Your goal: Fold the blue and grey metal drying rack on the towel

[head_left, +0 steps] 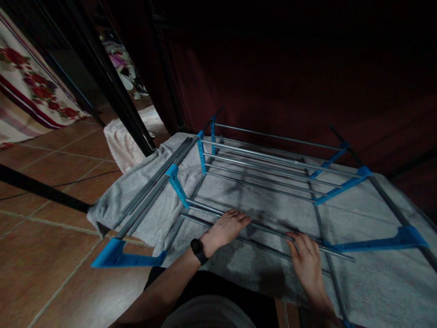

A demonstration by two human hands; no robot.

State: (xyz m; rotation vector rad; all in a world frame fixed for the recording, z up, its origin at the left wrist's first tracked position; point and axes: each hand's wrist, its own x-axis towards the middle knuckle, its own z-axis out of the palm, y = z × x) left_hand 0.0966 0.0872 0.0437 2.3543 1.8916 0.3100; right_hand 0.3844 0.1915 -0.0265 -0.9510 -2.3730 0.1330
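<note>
A partly assembled rack of grey metal tubes and blue plastic brackets lies on a grey towel (273, 196). My left hand (227, 230), a black watch on its wrist, curls over a front metal tube (266, 228). Farther right, my right hand (305, 255) grips the same front section, thumb and fingers around the tube. That tube's left end meets a blue bracket (177, 184); its right end passes by another blue bracket (382, 241). Whether the right end is seated in it I cannot tell. A lower tube (259, 246) runs beneath my hands.
Several loose tubes (153, 180) lie along the towel's left side. A dark red curtain (290, 86) hangs behind the rack. Black metal posts (112, 82) stand at the left, over a tiled floor (44, 241). A flowered cloth (37, 86) hangs at the far left.
</note>
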